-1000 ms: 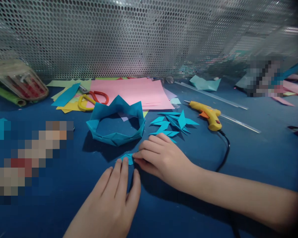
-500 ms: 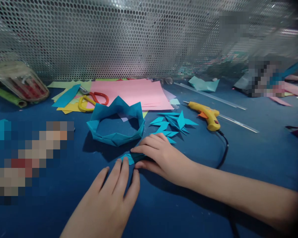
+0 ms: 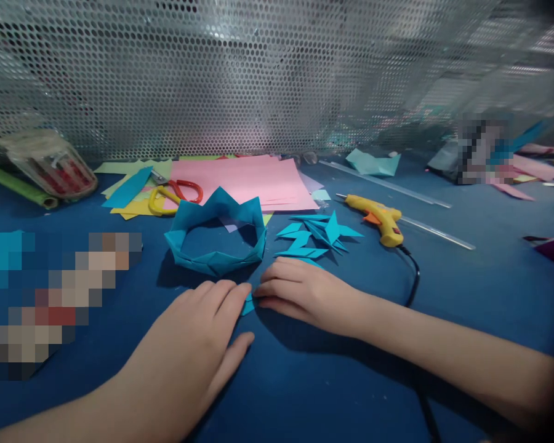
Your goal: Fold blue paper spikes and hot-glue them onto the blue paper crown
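Note:
Between my hands lies a small folded piece of blue paper (image 3: 248,304) on the table, mostly covered by fingers. My left hand (image 3: 207,326) rests flat over its left part, fingers together and thumb held apart. My right hand (image 3: 307,296) has thumb and fingers closed round the right end. Just beyond stands a ring of joined folded blue paper (image 3: 216,261) with pointed edges, shaped like a crown. Several loose folded blue paper pieces (image 3: 307,246) lie past my right hand's knuckles.
A yellow glue gun (image 3: 378,218) with a black cord lies to the right, near clear glue sticks (image 3: 438,232). Behind the ring are pink paper sheets (image 3: 240,178) and scissors (image 3: 164,200). A jar (image 3: 55,166) leans at far left. A perforated metal panel (image 3: 258,74) closes the back.
My left hand has moved forward and turned so its fingers cover the folded paper's left part. My right hand stays on the paper. The view has shifted slightly.

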`<state>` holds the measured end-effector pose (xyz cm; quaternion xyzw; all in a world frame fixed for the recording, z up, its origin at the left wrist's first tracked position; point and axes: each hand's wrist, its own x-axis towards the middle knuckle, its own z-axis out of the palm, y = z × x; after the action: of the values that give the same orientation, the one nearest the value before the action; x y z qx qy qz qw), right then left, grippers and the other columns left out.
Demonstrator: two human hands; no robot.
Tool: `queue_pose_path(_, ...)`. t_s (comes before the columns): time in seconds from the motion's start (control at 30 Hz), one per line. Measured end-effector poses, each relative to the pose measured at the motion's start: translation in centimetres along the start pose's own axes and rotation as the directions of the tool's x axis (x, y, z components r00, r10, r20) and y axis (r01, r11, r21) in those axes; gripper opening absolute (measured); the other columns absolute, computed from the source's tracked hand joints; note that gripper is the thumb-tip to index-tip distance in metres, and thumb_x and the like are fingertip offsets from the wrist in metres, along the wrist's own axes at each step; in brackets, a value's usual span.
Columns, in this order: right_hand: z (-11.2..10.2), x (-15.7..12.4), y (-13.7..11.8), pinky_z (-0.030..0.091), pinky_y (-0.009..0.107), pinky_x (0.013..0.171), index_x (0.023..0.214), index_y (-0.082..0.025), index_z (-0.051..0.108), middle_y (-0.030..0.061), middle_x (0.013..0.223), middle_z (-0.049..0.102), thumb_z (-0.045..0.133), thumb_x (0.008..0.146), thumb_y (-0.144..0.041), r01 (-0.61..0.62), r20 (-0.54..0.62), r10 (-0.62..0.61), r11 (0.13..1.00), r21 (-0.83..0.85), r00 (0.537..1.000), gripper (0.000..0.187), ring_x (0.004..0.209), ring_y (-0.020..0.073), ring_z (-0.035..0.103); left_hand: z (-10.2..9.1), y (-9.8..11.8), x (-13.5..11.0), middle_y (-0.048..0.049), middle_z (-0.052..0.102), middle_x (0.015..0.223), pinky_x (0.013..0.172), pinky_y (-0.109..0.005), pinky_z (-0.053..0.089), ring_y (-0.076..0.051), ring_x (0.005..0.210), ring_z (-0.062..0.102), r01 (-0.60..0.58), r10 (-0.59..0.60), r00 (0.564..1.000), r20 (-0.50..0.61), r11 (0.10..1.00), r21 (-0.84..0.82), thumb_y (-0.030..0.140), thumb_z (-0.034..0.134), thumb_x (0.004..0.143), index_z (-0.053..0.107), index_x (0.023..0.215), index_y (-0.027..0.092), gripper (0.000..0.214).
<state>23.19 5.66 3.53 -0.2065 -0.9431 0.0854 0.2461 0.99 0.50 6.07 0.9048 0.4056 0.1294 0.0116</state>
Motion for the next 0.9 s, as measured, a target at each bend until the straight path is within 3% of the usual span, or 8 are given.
queue_pose_path(0.17,0.0,0.1,-0.5,0.055,0.025,0.081,0.094,-0.014,0.065,0.007,0.094,0.066,0.058,0.094,-0.012,-0.063,-0.015,0.066,0.987,0.145,0.998,0.007,0.09,0.0144,0.063,0.8,-0.7,0.5,-0.0063,0.067,0.107,0.08,-0.039,0.055,-0.024,0.095,0.065,0.088,-0.081,0.995,0.053,0.984,-0.155,0.025,0.051,0.092,0.062,0.116,0.021,0.026)
queue_pose_path(0.3,0.0,0.1,-1.1,0.055,0.02,0.076,0.104,-0.012,0.063,0.0094,0.102,0.064,0.059,0.092,-0.009,-0.115,-0.012,0.119,0.974,0.193,0.993,0.013,0.091,0.0128,0.063,1.1,-0.5,0.5,-0.0034,0.065,0.097,0.074,-0.033,0.053,-0.021,0.089,0.063,0.173,-0.149,0.983,0.107,0.95,-0.26,0.024,0.056,0.087,0.062,0.111,0.022,0.025)
queue_pose_path(0.4,0.0,0.1,-1.2,0.055,0.025,0.078,0.102,-0.012,0.063,0.0098,0.101,0.063,0.063,0.091,-0.015,-0.163,-0.016,0.169,0.969,0.186,0.986,0.012,0.092,0.0155,0.063,0.9,-0.4,0.6,-0.0019,0.063,0.091,0.07,-0.032,0.051,-0.02,0.084,0.061,0.226,-0.193,0.972,0.134,0.921,-0.316,0.024,0.057,0.084,0.061,0.111,0.022,0.027)
queue_pose_path(0.5,0.1,0.1,-1.1,0.054,0.03,0.08,0.103,-0.012,0.062,0.0104,0.099,0.064,0.067,0.09,-0.025,-0.198,-0.018,0.203,0.967,0.161,0.979,0.019,0.092,0.0191,0.061,0.7,-0.4,0.8,0.0007,0.061,0.088,0.07,-0.03,0.049,-0.018,0.083,0.06,0.249,-0.206,0.967,0.153,0.896,-0.367,0.02,0.054,0.083,0.063,0.097,0.024,0.017)
queue_pose_path(0.6,0.1,0.1,-1.0,0.051,0.029,0.076,0.099,-0.013,0.063,0.0088,0.092,0.064,0.059,0.096,-0.028,-0.179,-0.005,0.182,0.975,0.134,0.983,0.016,0.086,0.0183,0.059,0.6,-0.4,1.0,0.0018,0.062,0.087,0.073,-0.029,0.048,-0.017,0.085,0.061,0.246,-0.199,0.968,0.156,0.879,-0.408,0.016,0.049,0.083,0.062,0.088,0.025,0.017)
queue_pose_path(0.7,-0.1,0.1,-1.1,0.046,0.027,0.069,0.094,-0.014,0.064,0.007,0.083,0.062,0.047,0.101,-0.026,-0.134,0.018,0.133,0.985,0.105,0.991,0.022,0.077,0.0167,0.056,0.6,-0.4,1.0,0.002,0.065,0.089,0.075,-0.029,0.048,-0.017,0.087,0.062,0.242,-0.195,0.969,0.151,0.867,-0.436,0.02,0.05,0.086,0.063,0.092,0.025,0.015)
queue_pose_path(0.9,-0.4,0.1,-1.5,0.041,0.026,0.064,0.091,-0.014,0.063,0.005,0.075,0.06,0.043,0.101,-0.025,-0.08,0.052,0.076,0.993,0.084,0.996,0.025,0.069,0.0157,0.054,0.7,-0.5,0.9,0.0022,0.065,0.082,0.07,-0.027,0.045,-0.015,0.08,0.061,0.198,-0.166,0.98,0.109,0.87,-0.452,0.024,0.044,0.094,0.063,0.084,0.023,0.021)
